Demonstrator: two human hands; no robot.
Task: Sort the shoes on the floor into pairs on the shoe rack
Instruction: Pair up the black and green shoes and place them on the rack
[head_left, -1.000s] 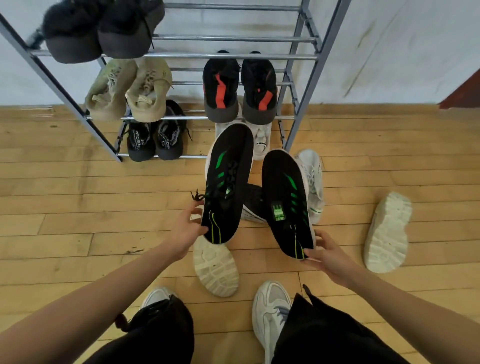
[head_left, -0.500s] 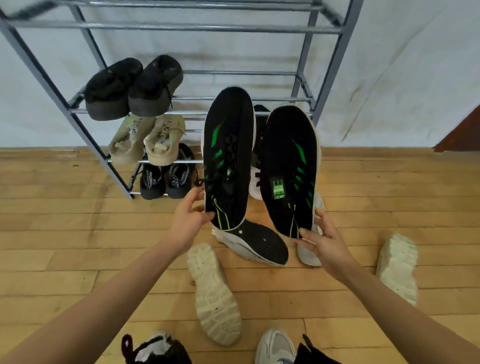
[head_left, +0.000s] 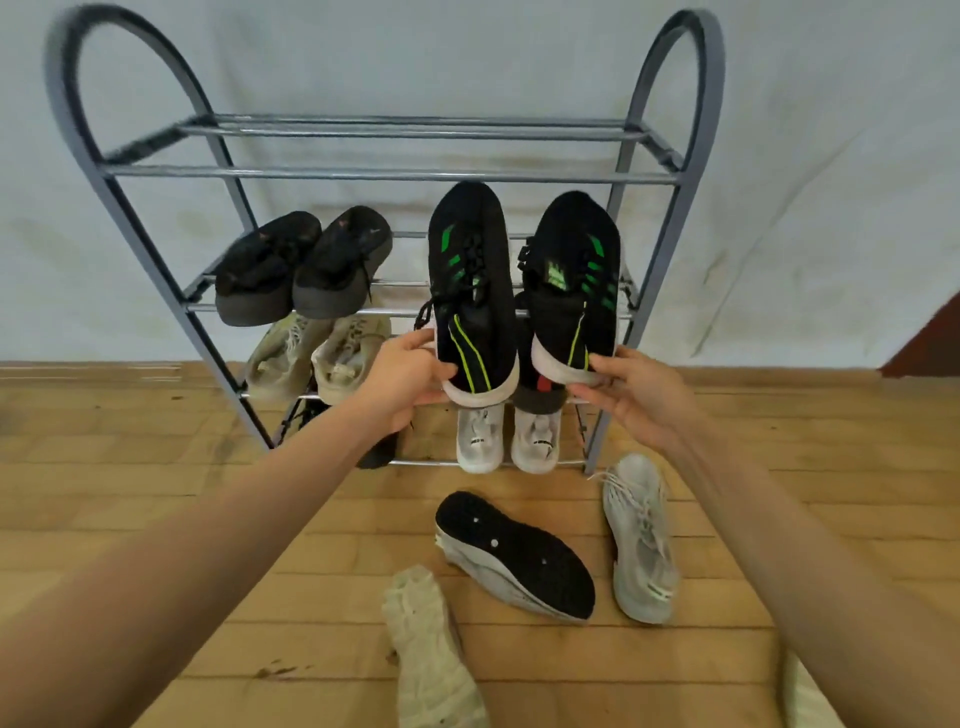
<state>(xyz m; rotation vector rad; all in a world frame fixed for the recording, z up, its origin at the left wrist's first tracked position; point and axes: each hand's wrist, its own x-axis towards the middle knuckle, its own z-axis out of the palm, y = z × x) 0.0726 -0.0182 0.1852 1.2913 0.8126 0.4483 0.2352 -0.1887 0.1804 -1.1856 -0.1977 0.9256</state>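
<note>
My left hand (head_left: 402, 376) grips the heel of one black shoe with green stripes (head_left: 470, 291). My right hand (head_left: 631, 392) holds the heel of its matching black-and-green shoe (head_left: 574, 291). Both shoes point toe-first at the right side of the grey metal shoe rack (head_left: 395, 174), level with its second shelf; whether they touch the bars I cannot tell. On that shelf's left sits a black pair (head_left: 301, 265). Below are a beige pair (head_left: 317, 356) and, at the bottom right, a white pair (head_left: 506, 439). A red-marked dark shoe (head_left: 540, 392) peeks out behind the held ones.
On the wooden floor lie a sole-up shoe with a black sole (head_left: 514, 556), a light grey sneaker (head_left: 641, 540), and a cream chunky shoe sole-up (head_left: 431, 654). Another pale shoe (head_left: 802, 696) shows at the lower right edge. A white wall stands behind the rack. The top shelf holds nothing.
Both hands have lifted the black-and-green pair up and forward from over the floor to the rack's second shelf. The view has tilted upward, so the rack's arched top now shows.
</note>
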